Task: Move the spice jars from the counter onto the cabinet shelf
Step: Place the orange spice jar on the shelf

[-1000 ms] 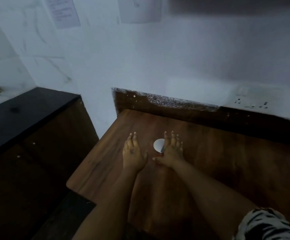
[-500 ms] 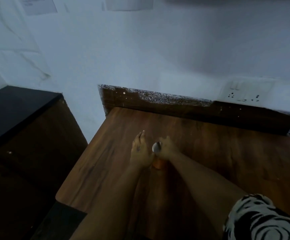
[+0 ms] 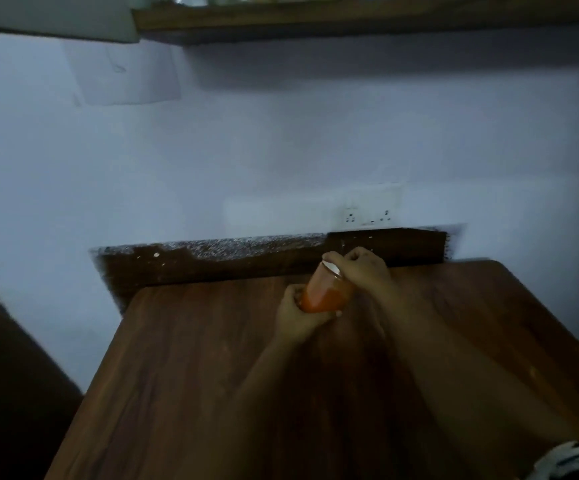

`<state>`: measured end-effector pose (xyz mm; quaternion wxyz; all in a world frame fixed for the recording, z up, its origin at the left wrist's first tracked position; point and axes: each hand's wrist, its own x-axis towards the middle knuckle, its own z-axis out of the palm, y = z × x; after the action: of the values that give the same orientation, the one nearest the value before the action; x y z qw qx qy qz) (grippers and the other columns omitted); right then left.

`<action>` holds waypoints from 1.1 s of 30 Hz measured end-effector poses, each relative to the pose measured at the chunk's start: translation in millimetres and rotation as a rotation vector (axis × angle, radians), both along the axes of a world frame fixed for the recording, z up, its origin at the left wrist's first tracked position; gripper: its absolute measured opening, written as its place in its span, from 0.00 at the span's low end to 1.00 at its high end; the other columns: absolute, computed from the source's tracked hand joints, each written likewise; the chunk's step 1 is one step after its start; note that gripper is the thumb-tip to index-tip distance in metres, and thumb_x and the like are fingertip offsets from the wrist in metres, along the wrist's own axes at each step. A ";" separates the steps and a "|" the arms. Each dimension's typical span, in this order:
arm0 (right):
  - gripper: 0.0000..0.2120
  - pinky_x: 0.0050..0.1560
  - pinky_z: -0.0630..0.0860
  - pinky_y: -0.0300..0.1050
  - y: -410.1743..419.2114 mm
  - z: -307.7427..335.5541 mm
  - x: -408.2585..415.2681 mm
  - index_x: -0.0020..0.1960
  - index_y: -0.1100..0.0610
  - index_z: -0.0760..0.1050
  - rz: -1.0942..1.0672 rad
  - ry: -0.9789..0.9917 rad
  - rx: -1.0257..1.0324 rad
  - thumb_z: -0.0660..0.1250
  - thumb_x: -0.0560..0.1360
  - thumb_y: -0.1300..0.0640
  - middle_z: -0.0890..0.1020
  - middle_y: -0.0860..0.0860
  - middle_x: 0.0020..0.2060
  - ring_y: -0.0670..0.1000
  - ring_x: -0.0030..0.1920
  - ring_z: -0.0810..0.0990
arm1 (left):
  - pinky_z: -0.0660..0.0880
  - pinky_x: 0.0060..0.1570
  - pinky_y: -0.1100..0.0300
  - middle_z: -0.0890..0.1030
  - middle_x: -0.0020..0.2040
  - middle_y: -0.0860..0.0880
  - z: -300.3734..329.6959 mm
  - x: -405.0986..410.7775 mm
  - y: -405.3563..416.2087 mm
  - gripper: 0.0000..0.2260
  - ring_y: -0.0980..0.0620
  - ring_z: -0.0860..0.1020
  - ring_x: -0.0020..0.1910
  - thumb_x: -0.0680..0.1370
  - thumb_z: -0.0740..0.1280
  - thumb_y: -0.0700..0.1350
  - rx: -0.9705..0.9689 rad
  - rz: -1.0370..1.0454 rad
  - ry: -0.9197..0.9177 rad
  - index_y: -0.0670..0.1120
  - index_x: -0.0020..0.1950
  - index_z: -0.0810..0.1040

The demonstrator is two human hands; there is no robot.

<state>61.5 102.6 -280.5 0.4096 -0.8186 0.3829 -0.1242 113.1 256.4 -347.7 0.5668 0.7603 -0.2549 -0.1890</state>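
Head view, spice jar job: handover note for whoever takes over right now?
Left hand: grips the lower body of the spice jar, which holds orange-red powder.
Right hand: curled round the jar's white lid end.
Jar: tilted, lid toward the wall, held over the wooden counter; blur hides whether its base touches the wood.
Cabinet shelf: at the top edge of the view, with other jars on it, only partly visible.
Done: jar picked up in both hands.
Left: raise it to the shelf and set it down. No other jars show on the counter.
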 end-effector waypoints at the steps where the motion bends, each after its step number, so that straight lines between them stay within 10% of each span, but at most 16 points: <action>1: 0.27 0.46 0.73 0.46 -8.5 8.6 -7.1 0.51 0.52 0.76 0.043 -0.035 0.044 0.67 0.66 0.31 0.77 0.50 0.52 0.53 0.53 0.77 | 0.74 0.43 0.63 0.74 0.56 0.54 7.6 -2.6 -8.0 0.30 0.56 0.75 0.52 0.64 0.81 0.49 -0.004 -0.040 0.019 0.51 0.61 0.70; 6: 0.19 0.55 0.79 0.56 -48.1 43.6 -46.0 0.51 0.53 0.81 0.186 -0.267 0.282 0.77 0.63 0.47 0.83 0.56 0.52 0.60 0.55 0.81 | 0.79 0.52 0.56 0.79 0.60 0.44 33.7 -20.3 -39.1 0.21 0.48 0.80 0.57 0.73 0.73 0.47 -0.220 -0.389 0.527 0.46 0.64 0.73; 11: 0.24 0.39 0.80 0.43 -68.9 61.2 -67.5 0.49 0.50 0.80 -0.098 -0.285 0.145 0.78 0.57 0.42 0.81 0.49 0.50 0.53 0.47 0.83 | 0.74 0.51 0.64 0.68 0.63 0.55 47.8 -58.5 -85.9 0.42 0.55 0.72 0.59 0.65 0.80 0.54 -0.075 -0.281 -0.178 0.52 0.72 0.60; 17: 0.33 0.52 0.81 0.49 -102.2 81.4 -106.3 0.60 0.55 0.77 0.041 -0.345 0.302 0.80 0.60 0.42 0.83 0.53 0.53 0.53 0.53 0.83 | 0.76 0.58 0.53 0.75 0.65 0.47 79.5 -65.8 -112.3 0.31 0.50 0.77 0.59 0.69 0.76 0.44 -0.237 -0.479 0.401 0.52 0.69 0.67; 22: 0.26 0.54 0.80 0.48 -129.6 90.4 -130.6 0.59 0.56 0.78 0.074 -0.490 0.349 0.80 0.64 0.51 0.85 0.53 0.52 0.53 0.54 0.83 | 0.77 0.51 0.63 0.71 0.63 0.55 97.2 -89.1 -144.8 0.47 0.57 0.75 0.57 0.67 0.80 0.45 -0.186 -0.465 -0.030 0.56 0.76 0.53; 33: 0.20 0.52 0.79 0.46 -207.2 131.5 -189.8 0.61 0.57 0.78 0.130 -0.681 0.388 0.71 0.74 0.47 0.83 0.53 0.52 0.54 0.54 0.81 | 0.79 0.54 0.61 0.71 0.61 0.62 137.5 -146.8 -231.2 0.52 0.58 0.76 0.58 0.67 0.80 0.43 -0.323 -0.435 -0.142 0.60 0.77 0.48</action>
<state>-128.3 -104.6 -149.1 0.6671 -0.6605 0.1890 -0.2879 -33.7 25.2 -210.2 0.6075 0.5988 -0.4781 -0.2091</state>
